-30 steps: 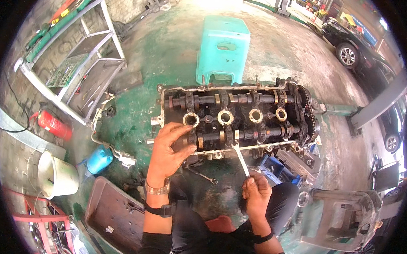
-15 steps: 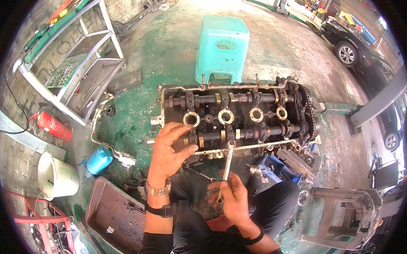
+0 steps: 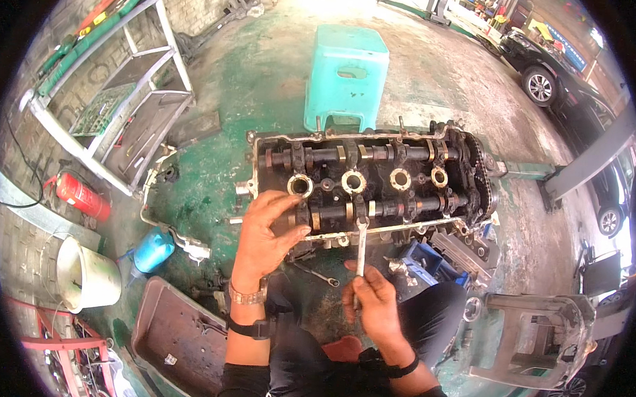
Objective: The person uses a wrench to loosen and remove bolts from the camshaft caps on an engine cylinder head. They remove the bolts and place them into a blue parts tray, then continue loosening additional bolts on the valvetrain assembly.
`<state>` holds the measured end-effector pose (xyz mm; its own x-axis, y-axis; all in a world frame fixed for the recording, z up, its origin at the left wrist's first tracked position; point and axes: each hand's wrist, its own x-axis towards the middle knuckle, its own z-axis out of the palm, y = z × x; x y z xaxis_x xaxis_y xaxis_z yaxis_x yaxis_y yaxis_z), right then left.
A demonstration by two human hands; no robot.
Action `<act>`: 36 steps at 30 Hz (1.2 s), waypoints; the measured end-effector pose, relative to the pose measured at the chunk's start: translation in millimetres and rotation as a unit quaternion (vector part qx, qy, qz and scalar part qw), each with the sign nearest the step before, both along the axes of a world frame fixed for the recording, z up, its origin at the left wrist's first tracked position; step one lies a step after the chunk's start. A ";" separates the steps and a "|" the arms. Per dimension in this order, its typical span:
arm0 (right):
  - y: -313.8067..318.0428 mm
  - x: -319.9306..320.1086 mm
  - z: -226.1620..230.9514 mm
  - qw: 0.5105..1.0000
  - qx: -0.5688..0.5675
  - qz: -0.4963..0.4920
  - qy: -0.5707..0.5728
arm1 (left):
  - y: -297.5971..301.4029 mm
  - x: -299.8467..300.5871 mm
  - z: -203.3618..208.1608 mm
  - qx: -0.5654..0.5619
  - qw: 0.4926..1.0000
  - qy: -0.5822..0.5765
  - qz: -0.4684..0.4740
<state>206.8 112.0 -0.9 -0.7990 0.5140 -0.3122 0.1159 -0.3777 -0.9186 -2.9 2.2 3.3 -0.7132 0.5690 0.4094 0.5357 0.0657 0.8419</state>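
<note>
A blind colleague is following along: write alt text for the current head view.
A bare right hand grips a wrench whose far end is at the near side of an uncovered, grimy engine cylinder head; the left hand is partly open at its near left end. Beyond it stands a turquoise plastic stool.

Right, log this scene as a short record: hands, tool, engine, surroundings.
left hand: at engine's near-left part, thumb apart from fingers
right hand: gripping wrench
wrench: far end at engine's near side
engine: uncovered, four round openings
beyond: turquoise stool
left: extinguisher, blue bottle, bucket
</note>
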 end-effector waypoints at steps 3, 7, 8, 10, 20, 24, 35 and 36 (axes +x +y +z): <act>30.3 15.9 -9.6 0.998 -0.037 -0.030 -0.032 | -0.7 -0.5 -0.1 -0.011 1.000 0.015 0.003; 77.2 33.6 -12.6 0.996 0.042 -0.067 -0.050 | -0.5 -0.9 -1.5 -0.011 1.000 0.016 0.005; 88.9 37.8 -9.7 0.994 0.065 -0.069 -0.046 | -0.2 -0.8 -1.9 -0.007 1.000 0.013 0.006; 102.8 45.6 -1.9 0.994 0.079 -0.075 -0.009 | 1.1 -0.4 -2.0 -0.005 1.000 0.004 0.006; 53.3 18.9 1.1 0.999 0.033 -0.036 0.019 | 0.7 -0.2 3.2 -0.025 0.999 0.045 0.008; 50.1 4.8 12.2 0.999 0.035 -0.033 0.021 | 1.0 0.1 2.6 -0.013 1.000 0.005 0.004; 41.9 -8.8 38.4 0.996 0.082 -0.008 0.025 | 0.5 0.4 0.7 -0.006 1.000 0.024 0.006; 40.9 -10.2 40.2 0.996 0.083 -0.003 0.024 | 0.6 0.2 0.8 -0.004 1.000 0.015 0.004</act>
<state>196.6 152.9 39.3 -0.8077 0.5600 -0.1842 0.0687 -0.2210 -0.9729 -2.6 2.8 4.1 -0.7050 0.5674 0.4255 0.5600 0.0772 0.8249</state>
